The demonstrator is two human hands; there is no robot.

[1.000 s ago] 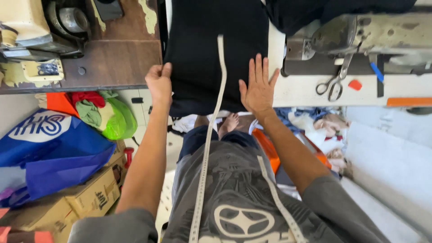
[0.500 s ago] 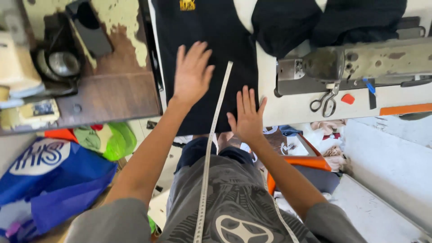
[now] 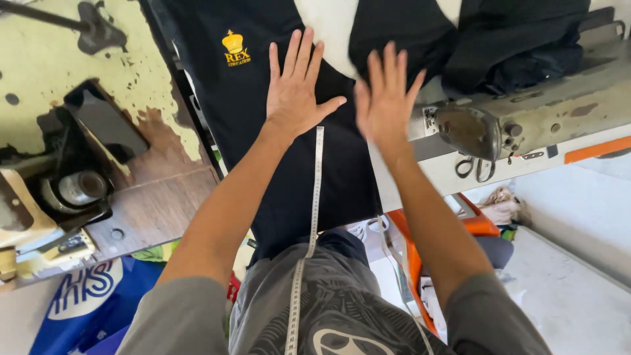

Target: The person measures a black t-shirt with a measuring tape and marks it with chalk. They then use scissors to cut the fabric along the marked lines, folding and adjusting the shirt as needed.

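Observation:
A black garment [image 3: 263, 105] with a small yellow embroidered emblem [image 3: 235, 47] lies flat on a table and hangs off its near edge. My left hand [image 3: 294, 89] rests flat on it, fingers spread, just right of the emblem. My right hand [image 3: 384, 98] is open, fingers apart, over the garment's right edge and slightly blurred. A white measuring tape [image 3: 314, 190] hangs from my neck and lies on the garment below my left hand.
A sewing machine [image 3: 519, 115] stands at the right with scissors [image 3: 476, 165] in front of it and dark cloth [image 3: 519, 39] piled on top. A worn wooden table [image 3: 72, 79] with machine parts sits at the left. Blue bag [image 3: 85, 296] below; orange stool [image 3: 473, 227] at the right.
Both hands have slid forward up the garment, away from me. The view has tilted forward, so the emblem and more of the garment show.

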